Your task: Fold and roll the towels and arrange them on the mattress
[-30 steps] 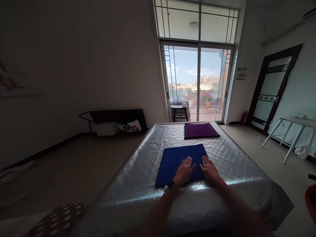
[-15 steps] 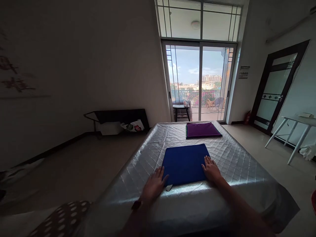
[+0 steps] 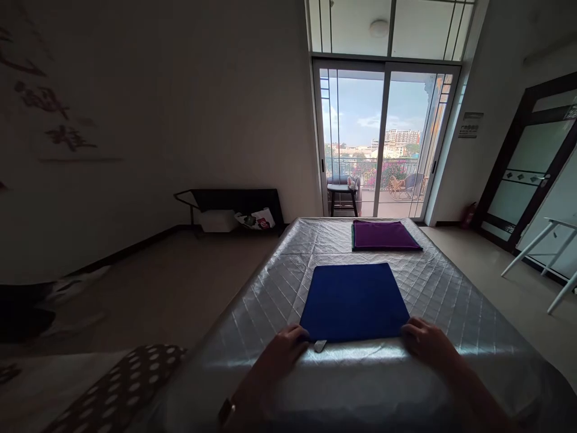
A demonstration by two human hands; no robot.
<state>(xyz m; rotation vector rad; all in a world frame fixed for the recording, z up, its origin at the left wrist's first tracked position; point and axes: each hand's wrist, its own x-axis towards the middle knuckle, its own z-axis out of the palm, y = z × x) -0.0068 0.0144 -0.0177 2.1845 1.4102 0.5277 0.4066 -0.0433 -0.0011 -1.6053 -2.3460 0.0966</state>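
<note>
A flat blue folded cloth [image 3: 354,302] lies on the silver quilted cover [image 3: 252,319] in front of me, with a small white tag [image 3: 320,346] at its near edge. My left hand [image 3: 288,346] has its fingers closed on the cloth's near left corner. At the near right corner, my right hand [image 3: 421,338] grips the cloth with curled fingers. Farther back on the cover sits a purple cloth [image 3: 385,236] with a dark green edge, touched by neither hand. A dark band is on my left wrist.
Beyond the cover is a glass sliding door [image 3: 383,138]. A black rack [image 3: 234,201] with a white box stands by the left wall. White table legs [image 3: 527,248] show at the right, and brown polka-dot fabric [image 3: 121,385] lies at the lower left.
Both hands have moved from lying spread on the blue cloth's sides to its near corners, and their fingers have closed there. The view has turned slightly left.
</note>
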